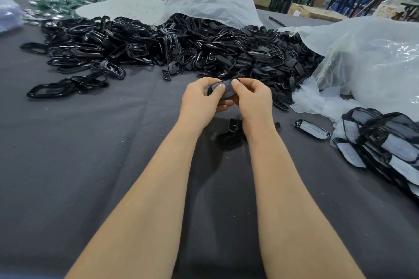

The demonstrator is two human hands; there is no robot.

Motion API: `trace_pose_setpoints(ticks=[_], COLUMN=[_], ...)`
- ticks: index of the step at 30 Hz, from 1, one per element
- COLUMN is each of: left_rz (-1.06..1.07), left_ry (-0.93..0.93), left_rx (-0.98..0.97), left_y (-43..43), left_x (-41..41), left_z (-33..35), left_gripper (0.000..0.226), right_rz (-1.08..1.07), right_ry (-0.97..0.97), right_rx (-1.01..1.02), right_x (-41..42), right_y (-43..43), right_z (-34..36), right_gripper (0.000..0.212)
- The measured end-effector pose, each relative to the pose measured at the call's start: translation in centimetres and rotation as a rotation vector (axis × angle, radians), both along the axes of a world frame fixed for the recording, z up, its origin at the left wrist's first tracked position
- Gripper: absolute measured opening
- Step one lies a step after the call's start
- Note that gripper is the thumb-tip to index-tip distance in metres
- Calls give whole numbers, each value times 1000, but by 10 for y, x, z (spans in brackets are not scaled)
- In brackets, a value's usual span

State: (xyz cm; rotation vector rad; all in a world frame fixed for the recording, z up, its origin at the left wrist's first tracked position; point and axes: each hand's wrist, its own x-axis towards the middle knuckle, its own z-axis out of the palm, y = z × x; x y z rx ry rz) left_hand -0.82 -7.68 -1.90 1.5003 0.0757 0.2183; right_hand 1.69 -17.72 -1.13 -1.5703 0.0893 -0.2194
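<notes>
A dark grey cloth [90, 142] covers the table, matt and woven, with soft creases. The far-left pile of black frames [90, 45] is hard plastic, highly glossy, catching white glints. The button pads [260, 56] to its right look duller and rubbery. The key-fob shell [223, 90] gripped by the left hand [204, 99] and right hand [254, 99] is black plastic with a matt grey face. The stacked shells [385, 142] at near right have glossy black rims and pale, cloudy film. The bags [374, 63] are thin, translucent, crinkled plastic. The far-left circuit boards [68, 0] look green and shiny, with bright metal discs [43, 14].
</notes>
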Motion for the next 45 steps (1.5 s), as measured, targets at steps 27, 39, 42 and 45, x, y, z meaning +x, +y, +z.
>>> trace_pose_setpoints(ticks=[27, 39, 42, 45], left_rz=[189, 198, 208, 183], left_ry=[34, 64, 8, -51], left_rx=[312, 244, 271, 327], left_y=[5, 0, -7, -28], left_x=[2, 0, -4, 0], left_z=[-3, 0, 10, 25], left_gripper=[20, 25, 15, 15], right_rz=[112, 66, 40, -30], right_ry=[-12, 6, -15, -64], right_rx=[-345, -250, -186, -210], right_x=[-5, -5, -9, -15], right_y=[0, -1, -7, -27], right_z=[-2, 0, 9, 23], right_gripper=[19, 19, 21, 18])
